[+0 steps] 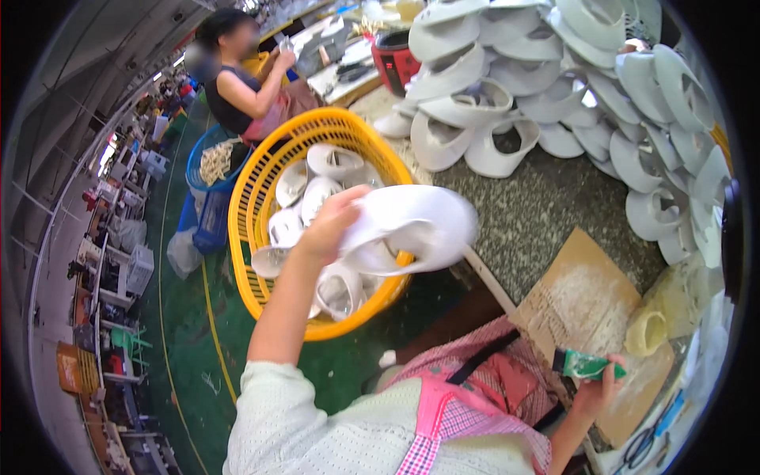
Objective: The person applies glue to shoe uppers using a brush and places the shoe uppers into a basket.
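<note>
My left hand [336,226] is closed on the edge of a white shoe upper [427,210], a curved piece with an opening, slightly blurred. It is held up over the right side of a yellow plastic basket [239,229], in which several similar white pieces lie. At the lower right, my right hand [600,396] grips a brush [584,364] with a green, white-smeared body and a dark end. The brush is above cardboard [582,273] coated with whitish residue. A yellowish cup-like container [646,332] stands beside it on the cardboard.
Stacks of white uppers [507,95] cover the back and right of the speckled worktable [522,206]. Scissors [638,450] lie at lower right. A red pot [396,62] is at the back. Beyond the basket a co-worker [237,91] sits near a blue basket [194,178].
</note>
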The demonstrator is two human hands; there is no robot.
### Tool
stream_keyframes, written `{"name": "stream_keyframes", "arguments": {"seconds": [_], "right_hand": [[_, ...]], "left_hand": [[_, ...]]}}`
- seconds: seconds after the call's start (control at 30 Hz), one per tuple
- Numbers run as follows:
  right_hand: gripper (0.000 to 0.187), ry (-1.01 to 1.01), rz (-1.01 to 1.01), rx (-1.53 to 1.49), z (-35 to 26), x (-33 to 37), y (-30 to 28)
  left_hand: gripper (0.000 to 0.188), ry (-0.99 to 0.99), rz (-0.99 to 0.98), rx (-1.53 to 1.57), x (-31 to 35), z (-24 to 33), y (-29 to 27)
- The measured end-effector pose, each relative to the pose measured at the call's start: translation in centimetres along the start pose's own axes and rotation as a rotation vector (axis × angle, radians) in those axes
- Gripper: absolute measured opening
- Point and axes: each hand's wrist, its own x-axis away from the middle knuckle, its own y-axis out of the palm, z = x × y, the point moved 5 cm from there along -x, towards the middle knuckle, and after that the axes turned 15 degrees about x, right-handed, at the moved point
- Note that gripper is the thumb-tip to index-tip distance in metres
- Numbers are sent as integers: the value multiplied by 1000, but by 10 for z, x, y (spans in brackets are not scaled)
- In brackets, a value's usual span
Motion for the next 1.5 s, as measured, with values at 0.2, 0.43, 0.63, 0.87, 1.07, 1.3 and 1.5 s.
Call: {"name": "stream_keyframes", "arguments": {"seconds": [0.2, 0.43, 0.63, 0.87, 1.07, 1.3, 1.5], "right_hand": [[19, -76, 127, -18, 0, -9, -1], [21, -49, 66, -36, 5, -5, -35], [22, 2, 99, -86, -2, -20, -31], [24, -27, 60, 7, 1, -40, -19], [26, -133, 122, 160, -15, -34, -36], [26, -98, 317, 191, -5, -13, -65], [26, -79, 226, 103, 11, -32, -40]], "left_hand": [[35, -300, -454, 400, -73, -92, 113], [32, 716, 105, -859, -116, -107, 102], [43, 535, -830, -1162, -70, -131, 155], [42, 438, -705, -1272, -80, -136, 160], [37, 211, -769, -1355, -95, -146, 169], [34, 193, -755, -1292, -110, -145, 168], [30, 373, -666, -1141, -112, -145, 172]]}}
